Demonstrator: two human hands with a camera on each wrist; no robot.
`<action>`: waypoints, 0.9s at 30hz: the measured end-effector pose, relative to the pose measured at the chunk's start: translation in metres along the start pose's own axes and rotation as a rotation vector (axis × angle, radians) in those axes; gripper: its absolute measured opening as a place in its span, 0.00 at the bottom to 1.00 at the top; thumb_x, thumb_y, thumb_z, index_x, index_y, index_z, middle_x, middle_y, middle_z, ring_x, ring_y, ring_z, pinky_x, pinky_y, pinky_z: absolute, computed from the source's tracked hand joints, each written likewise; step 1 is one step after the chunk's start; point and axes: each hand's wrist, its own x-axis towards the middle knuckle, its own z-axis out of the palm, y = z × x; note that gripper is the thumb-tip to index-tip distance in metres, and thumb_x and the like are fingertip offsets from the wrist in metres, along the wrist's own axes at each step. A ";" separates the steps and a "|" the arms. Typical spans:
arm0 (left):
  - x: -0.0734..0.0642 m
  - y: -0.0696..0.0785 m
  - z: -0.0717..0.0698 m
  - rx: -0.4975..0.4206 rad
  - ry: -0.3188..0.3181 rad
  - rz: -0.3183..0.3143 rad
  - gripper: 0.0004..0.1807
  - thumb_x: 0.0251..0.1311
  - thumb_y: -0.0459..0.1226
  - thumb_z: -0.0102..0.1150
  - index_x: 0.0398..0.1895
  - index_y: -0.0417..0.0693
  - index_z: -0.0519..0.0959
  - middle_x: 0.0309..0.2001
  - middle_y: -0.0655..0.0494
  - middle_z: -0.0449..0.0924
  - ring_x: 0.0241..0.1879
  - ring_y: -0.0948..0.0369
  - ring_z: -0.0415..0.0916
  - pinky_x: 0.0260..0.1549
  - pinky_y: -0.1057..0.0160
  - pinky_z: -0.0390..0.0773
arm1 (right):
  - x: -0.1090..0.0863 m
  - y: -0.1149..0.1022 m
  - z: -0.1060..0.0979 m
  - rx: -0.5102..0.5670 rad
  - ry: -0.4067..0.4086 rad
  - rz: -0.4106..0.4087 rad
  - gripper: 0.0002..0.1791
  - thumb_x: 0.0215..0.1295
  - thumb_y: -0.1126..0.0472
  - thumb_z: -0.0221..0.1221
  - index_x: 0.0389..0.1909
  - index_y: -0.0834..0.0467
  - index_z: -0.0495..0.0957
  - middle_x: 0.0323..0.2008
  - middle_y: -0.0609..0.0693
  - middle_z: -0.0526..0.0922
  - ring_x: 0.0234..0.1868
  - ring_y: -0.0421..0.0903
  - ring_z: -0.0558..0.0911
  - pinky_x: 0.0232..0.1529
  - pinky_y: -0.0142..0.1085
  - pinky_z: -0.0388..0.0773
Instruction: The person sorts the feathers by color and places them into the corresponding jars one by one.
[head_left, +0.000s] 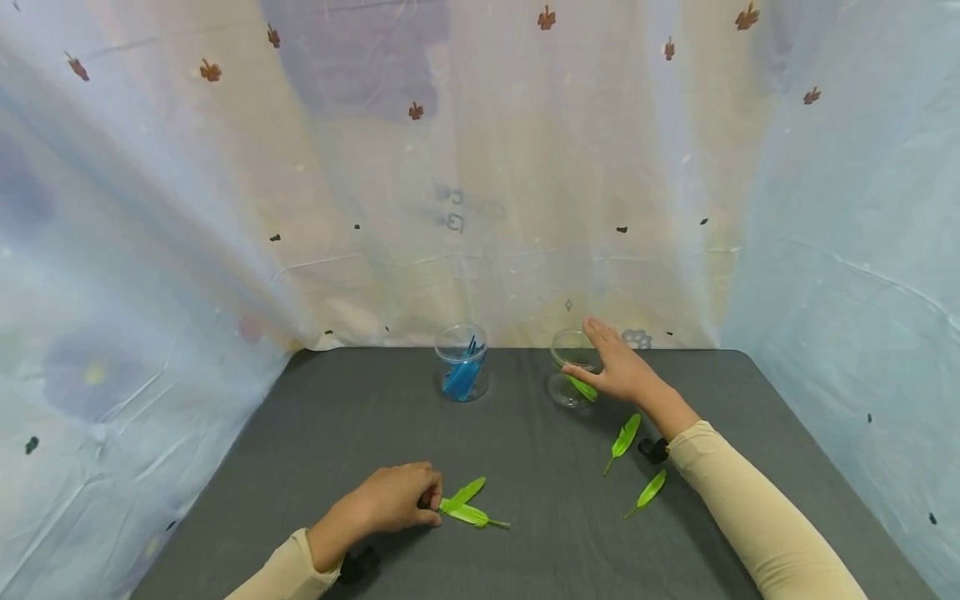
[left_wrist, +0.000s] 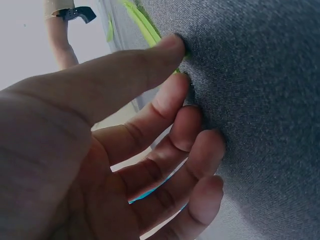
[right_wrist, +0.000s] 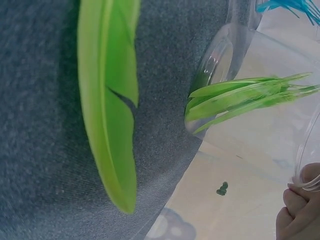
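Note:
Beside two green feathers (head_left: 467,515) lying crossed on the dark grey cloth, my left hand (head_left: 401,497) is low with curled fingers. Its thumb and index finger (left_wrist: 172,95) pinch one green feather (left_wrist: 142,22) near its end. My right hand (head_left: 617,364) is at the right clear cup (head_left: 572,398), thumb and fingers spread around the near right side of its rim. In the right wrist view its fingers (right_wrist: 295,202) are right at the rim. Several green feathers (right_wrist: 235,100) lean inside that cup.
A second clear cup (head_left: 450,354) holding blue feathers (head_left: 462,379) stands left of the first. Two loose green feathers (head_left: 626,435) (head_left: 648,492) lie under and beside my right forearm. A patterned curtain (head_left: 495,167) hangs behind the table (head_left: 360,417).

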 end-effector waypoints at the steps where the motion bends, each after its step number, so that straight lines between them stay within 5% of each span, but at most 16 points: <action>1: 0.001 0.000 0.000 0.004 -0.001 -0.008 0.15 0.63 0.47 0.78 0.30 0.63 0.76 0.33 0.68 0.70 0.29 0.69 0.67 0.29 0.63 0.70 | 0.000 0.000 0.000 -0.001 0.000 -0.001 0.62 0.72 0.25 0.58 0.88 0.61 0.42 0.88 0.60 0.41 0.85 0.69 0.44 0.81 0.69 0.45; 10: 0.004 -0.001 0.002 -0.021 0.017 -0.051 0.13 0.65 0.45 0.77 0.27 0.62 0.79 0.29 0.68 0.71 0.26 0.68 0.68 0.25 0.63 0.71 | 0.000 0.001 0.002 0.015 -0.001 -0.001 0.63 0.71 0.24 0.57 0.88 0.60 0.41 0.88 0.60 0.40 0.86 0.68 0.43 0.81 0.69 0.46; 17: 0.001 -0.004 0.003 -0.019 0.027 -0.024 0.13 0.69 0.45 0.74 0.29 0.61 0.79 0.30 0.67 0.71 0.27 0.69 0.67 0.26 0.64 0.70 | -0.001 0.000 0.002 0.022 0.003 0.002 0.63 0.71 0.24 0.57 0.88 0.60 0.42 0.88 0.59 0.41 0.86 0.67 0.43 0.81 0.69 0.46; 27: 0.001 -0.013 -0.009 -0.150 0.084 -0.003 0.09 0.71 0.37 0.69 0.32 0.55 0.80 0.28 0.66 0.77 0.24 0.67 0.71 0.24 0.63 0.72 | -0.001 0.000 0.002 0.025 -0.003 0.002 0.63 0.71 0.24 0.58 0.88 0.60 0.41 0.88 0.60 0.40 0.86 0.66 0.43 0.82 0.68 0.44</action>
